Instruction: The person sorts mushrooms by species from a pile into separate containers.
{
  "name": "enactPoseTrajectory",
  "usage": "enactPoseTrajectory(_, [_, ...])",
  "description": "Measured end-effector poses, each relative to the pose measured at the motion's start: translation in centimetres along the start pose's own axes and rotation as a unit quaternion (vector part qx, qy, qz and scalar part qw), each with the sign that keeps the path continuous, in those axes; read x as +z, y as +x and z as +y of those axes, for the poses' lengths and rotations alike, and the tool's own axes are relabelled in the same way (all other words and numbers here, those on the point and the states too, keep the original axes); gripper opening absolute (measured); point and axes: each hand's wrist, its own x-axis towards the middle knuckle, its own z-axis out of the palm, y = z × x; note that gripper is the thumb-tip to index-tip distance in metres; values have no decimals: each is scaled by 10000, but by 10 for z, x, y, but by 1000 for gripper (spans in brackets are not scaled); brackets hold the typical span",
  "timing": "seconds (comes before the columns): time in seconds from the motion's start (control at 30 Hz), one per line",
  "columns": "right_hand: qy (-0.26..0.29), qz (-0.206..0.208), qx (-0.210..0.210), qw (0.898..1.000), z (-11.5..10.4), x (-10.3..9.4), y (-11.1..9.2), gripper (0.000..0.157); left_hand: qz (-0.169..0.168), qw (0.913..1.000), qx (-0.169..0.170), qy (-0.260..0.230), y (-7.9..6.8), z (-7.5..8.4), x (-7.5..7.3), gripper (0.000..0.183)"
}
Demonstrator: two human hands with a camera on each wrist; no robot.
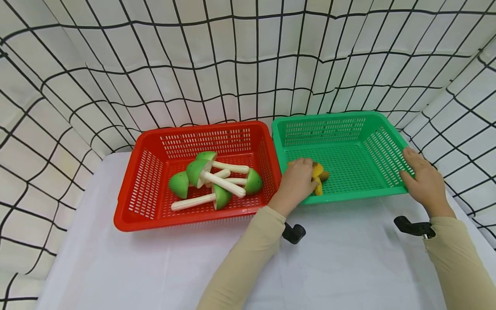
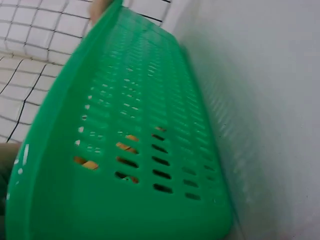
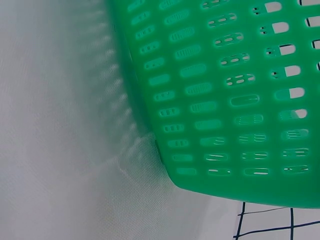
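Note:
My left hand (image 1: 295,183) reaches over the front left corner of the green basket (image 1: 341,197), its fingers curled over a yellow banana-like piece (image 1: 318,187) with brown patches. Much of that piece is hidden under the hand. In the left wrist view, yellowish bits show through the slots of the green basket wall (image 2: 100,200). On the basket's right rim, my right hand (image 1: 425,183) grips the edge near the front corner, thumb toward the inside. The outside of the slotted wall (image 3: 210,110) fills much of the right wrist view.
A red basket (image 1: 125,189) stands against the green one's left side. Several toy mushrooms (image 1: 198,171) with green caps and white stems lie in it. Behind both baskets rises a black net (image 1: 257,56) over white cloth. White cloth (image 1: 166,267) covers the table.

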Motion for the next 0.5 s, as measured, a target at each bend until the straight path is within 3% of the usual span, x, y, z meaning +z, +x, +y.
enactPoseTrajectory(0.13, [8, -12, -25, 10000, -1, 0, 3, 60, -254, 9916, -285, -1233, 1, -6, -6, 48])
enactPoseTrajectory(0.2, [1, -20, -32, 10000, 0, 1, 5, 60, -231, 9866, -356, -1574, 0, -9, -10, 50])
enactPoseTrajectory(0.3, [20, -12, -42, 10000, 0, 2, 6, 59, -112, 9827, -352, -1816, -2, -12, -17, 50])
enactPoseTrajectory(0.5, [11, -35, -41, 10000, 3, 4, 8, 59, 50, 9830, -305, -1810, -13, -22, -37, 52])
